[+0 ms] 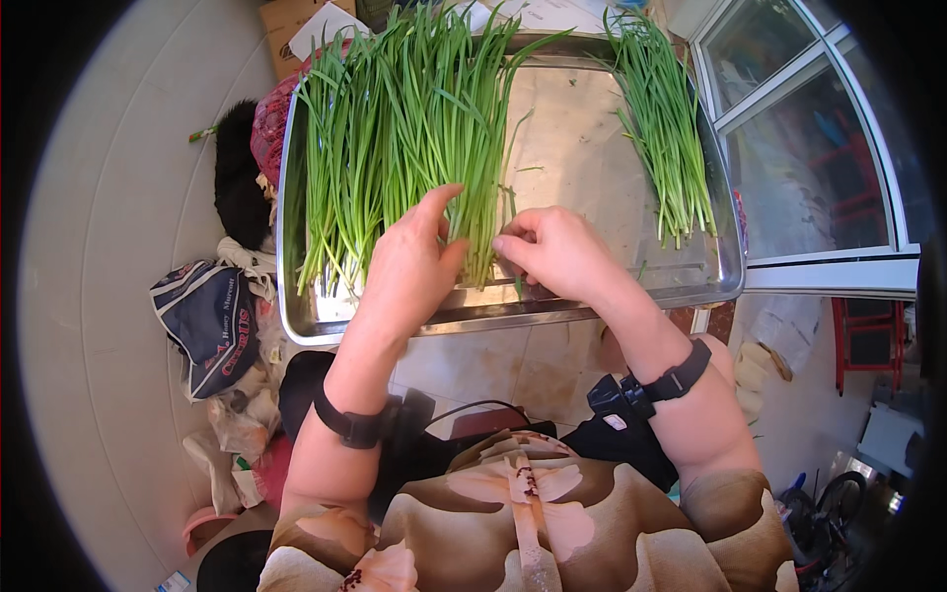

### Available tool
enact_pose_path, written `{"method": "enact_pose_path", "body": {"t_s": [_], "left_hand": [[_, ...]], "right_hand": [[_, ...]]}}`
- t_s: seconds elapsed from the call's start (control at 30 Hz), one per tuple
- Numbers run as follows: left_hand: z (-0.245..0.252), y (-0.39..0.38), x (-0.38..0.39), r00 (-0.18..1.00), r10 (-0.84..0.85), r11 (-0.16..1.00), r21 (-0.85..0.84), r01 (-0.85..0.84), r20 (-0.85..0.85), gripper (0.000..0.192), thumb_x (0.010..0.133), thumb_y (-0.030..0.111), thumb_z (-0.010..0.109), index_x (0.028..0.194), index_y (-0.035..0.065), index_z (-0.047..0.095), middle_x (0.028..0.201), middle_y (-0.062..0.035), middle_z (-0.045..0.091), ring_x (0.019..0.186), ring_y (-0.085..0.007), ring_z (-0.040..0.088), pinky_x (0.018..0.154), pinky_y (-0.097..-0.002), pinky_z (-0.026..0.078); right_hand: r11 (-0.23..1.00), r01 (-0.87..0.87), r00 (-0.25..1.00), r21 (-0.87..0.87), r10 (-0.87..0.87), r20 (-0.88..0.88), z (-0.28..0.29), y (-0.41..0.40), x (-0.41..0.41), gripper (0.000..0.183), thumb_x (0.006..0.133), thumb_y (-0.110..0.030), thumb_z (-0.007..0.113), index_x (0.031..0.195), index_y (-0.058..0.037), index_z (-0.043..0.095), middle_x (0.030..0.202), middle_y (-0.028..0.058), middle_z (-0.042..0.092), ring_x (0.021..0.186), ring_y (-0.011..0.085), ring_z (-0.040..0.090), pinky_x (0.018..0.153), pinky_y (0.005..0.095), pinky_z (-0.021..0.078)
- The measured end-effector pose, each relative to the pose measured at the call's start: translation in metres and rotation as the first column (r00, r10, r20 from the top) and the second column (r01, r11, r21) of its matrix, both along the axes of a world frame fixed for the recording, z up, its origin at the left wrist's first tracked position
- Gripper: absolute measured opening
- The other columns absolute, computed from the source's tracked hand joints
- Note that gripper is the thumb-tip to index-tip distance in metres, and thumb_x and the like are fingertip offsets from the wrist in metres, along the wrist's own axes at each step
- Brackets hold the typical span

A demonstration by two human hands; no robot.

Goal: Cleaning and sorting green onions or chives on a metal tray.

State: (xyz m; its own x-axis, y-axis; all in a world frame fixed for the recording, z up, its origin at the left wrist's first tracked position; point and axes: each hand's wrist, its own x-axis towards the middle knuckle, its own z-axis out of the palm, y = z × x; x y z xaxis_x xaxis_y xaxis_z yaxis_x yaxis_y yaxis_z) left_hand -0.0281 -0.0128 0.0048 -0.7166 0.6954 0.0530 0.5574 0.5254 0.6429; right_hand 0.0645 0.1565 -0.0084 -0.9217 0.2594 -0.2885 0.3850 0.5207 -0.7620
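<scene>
A wide stainless steel tray (510, 314) lies before me. Long green Chinese chives (414, 118) fill its left half, their pale stem ends towards me. A smaller bunch of chives (666, 140) lies along the tray's right side. My left hand (425, 251) is over the lower stems of the large pile, thumb and forefinger apart at its right edge; whether it grips any stems is unclear. Just right of those stems, my right hand (547, 248) has thumb and forefinger close together near thin green leaf bits. What its fingertips pinch, if anything, cannot be made out.
Loose leaf scraps (530, 169) are scattered on the tray's bottom. A red mesh bag (272, 126) and a dark printed bag (211, 325) are beside the tray at the left. A white-framed glass door (814, 148) stands at the right. A cardboard box (285, 33) is behind the tray.
</scene>
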Motion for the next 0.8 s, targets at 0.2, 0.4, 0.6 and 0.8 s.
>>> {"method": "enact_pose_path", "body": {"t_s": [0.2, 0.4, 0.6, 0.8], "left_hand": [[0.015, -0.020, -0.028, 0.981, 0.168, 0.985, 0.062, -0.162, -0.093, 0.042, 0.083, 0.009, 0.068, 0.124, 0.0053, 0.057, 0.082, -0.0108, 0.068, 0.064, -0.0206, 0.062, 0.060, -0.0328, 0.049], [-0.001, -0.017, -0.020, 0.983, 0.060, 0.996, -0.062, -0.071, -0.171, 0.042, 0.083, 0.014, 0.068, 0.123, 0.0063, 0.057, 0.082, -0.0140, 0.066, 0.068, -0.0282, 0.064, 0.063, -0.0380, 0.050], [-0.009, -0.004, 0.009, 0.981, 0.011, 1.000, 0.011, -0.009, -0.194, 0.043, 0.083, 0.009, 0.066, 0.125, 0.0080, 0.056, 0.093, -0.0149, 0.063, 0.076, -0.0277, 0.063, 0.069, -0.0374, 0.052], [0.011, -0.019, -0.026, 0.976, 0.167, 0.962, 0.240, -0.131, -0.138, 0.044, 0.082, 0.004, 0.066, 0.126, 0.0065, 0.057, 0.110, -0.0126, 0.065, 0.089, -0.0182, 0.064, 0.076, -0.0292, 0.051]], "right_hand": [[0.990, 0.122, 0.985, -0.073, -0.130, -0.115, -0.007, -0.001, -0.009, 0.031, 0.082, -0.029, 0.066, 0.096, -0.0009, 0.070, 0.079, 0.0184, 0.068, 0.078, 0.0329, 0.067, 0.075, 0.0397, 0.0515], [0.973, 0.154, 0.973, -0.171, -0.179, -0.143, -0.019, -0.003, -0.019, 0.034, 0.082, -0.026, 0.067, 0.099, 0.0035, 0.067, 0.077, 0.0164, 0.069, 0.067, 0.0256, 0.067, 0.067, 0.0354, 0.0520], [0.871, 0.254, 0.958, -0.421, -0.285, -0.012, -0.002, -0.014, -0.025, 0.036, 0.081, -0.024, 0.071, 0.101, 0.0044, 0.065, 0.069, 0.0070, 0.064, 0.053, 0.0126, 0.060, 0.051, 0.0278, 0.0478], [0.924, 0.166, 0.974, -0.346, -0.208, -0.087, -0.016, 0.013, -0.020, 0.032, 0.078, -0.019, 0.065, 0.101, 0.0033, 0.064, 0.072, 0.0107, 0.065, 0.058, 0.0194, 0.063, 0.054, 0.0323, 0.0502]]}}
